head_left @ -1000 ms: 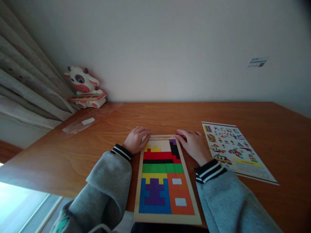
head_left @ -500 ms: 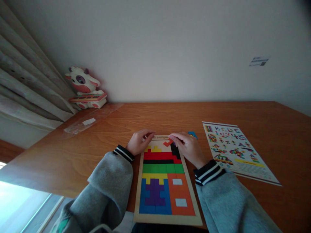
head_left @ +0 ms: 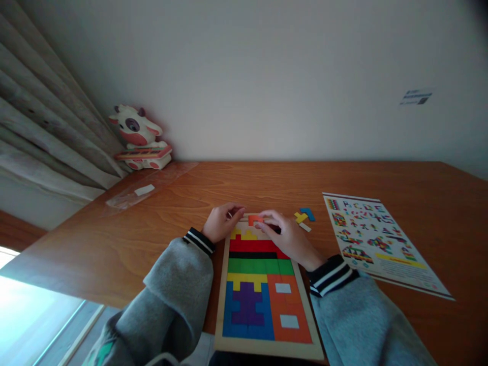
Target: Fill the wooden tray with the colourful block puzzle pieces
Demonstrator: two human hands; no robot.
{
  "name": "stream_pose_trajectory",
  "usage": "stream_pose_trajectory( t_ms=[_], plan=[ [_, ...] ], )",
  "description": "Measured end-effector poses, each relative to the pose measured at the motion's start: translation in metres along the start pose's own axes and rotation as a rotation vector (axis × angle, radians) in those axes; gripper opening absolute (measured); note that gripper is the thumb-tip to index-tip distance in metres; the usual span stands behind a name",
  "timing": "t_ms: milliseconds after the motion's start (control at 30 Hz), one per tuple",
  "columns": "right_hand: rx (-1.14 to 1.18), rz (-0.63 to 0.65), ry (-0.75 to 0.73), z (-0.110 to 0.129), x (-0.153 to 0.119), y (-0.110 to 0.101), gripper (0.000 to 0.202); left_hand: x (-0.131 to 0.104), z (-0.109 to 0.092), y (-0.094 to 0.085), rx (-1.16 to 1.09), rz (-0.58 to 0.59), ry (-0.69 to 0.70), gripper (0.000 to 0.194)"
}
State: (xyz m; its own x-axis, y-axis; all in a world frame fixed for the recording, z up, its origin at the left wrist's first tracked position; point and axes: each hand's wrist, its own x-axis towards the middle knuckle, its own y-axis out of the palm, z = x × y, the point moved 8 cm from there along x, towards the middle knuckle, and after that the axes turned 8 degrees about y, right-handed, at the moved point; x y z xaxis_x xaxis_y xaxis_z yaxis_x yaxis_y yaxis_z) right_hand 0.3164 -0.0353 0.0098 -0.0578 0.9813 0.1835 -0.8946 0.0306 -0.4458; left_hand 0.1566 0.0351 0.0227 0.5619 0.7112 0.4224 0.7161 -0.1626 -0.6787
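Note:
A wooden puzzle tray (head_left: 221, 305) lies on the table in front of me, mostly filled with blue, purple, orange, green, yellow, black and red pieces. At its far end my right hand (head_left: 292, 236) pinches a small orange-red piece (head_left: 255, 219) between thumb and fingers. My left hand (head_left: 223, 222) rests by the tray's far left corner, fingers curled toward the thumb; whether anything is between them is too small to tell. Pale bare wood shows beyond the yellow pieces (head_left: 249, 234). My right hand hides the tray's far right part.
Loose blue (head_left: 308, 214), yellow (head_left: 301, 217) and white (head_left: 305, 226) pieces lie right of the tray. Further right is a printed pattern sheet (head_left: 385, 239). A clear plastic bag (head_left: 125, 198) and a cow toy (head_left: 143, 142) are at the back left.
The orange-red piece has turned and moved left and slightly up with my right hand. The loose yellow and white pieces have come into sight. My left hand is nearly unchanged.

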Motion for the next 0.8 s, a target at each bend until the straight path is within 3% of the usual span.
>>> stream_pose_trajectory(
  t_ms=[133, 300, 467, 800],
  plan=[
    [-0.084, 0.048, -0.007, 0.001, 0.006, 0.013, 0.03, 0.0, -0.007, 0.004, 0.114, 0.058, 0.111, 0.028],
    [-0.274, 0.051, -0.137, 0.007, 0.011, 0.02, 0.027, -0.004, -0.011, 0.014, 0.15, 0.144, 0.172, 0.029],
    [-0.494, 0.009, -0.182, 0.001, 0.009, 0.019, 0.022, -0.005, -0.007, 0.015, 0.196, 0.147, 0.235, 0.025],
    [-0.544, 0.0, -0.222, 0.006, -0.001, 0.017, 0.026, -0.004, -0.007, 0.005, 0.265, 0.121, 0.284, 0.018]
  ],
)
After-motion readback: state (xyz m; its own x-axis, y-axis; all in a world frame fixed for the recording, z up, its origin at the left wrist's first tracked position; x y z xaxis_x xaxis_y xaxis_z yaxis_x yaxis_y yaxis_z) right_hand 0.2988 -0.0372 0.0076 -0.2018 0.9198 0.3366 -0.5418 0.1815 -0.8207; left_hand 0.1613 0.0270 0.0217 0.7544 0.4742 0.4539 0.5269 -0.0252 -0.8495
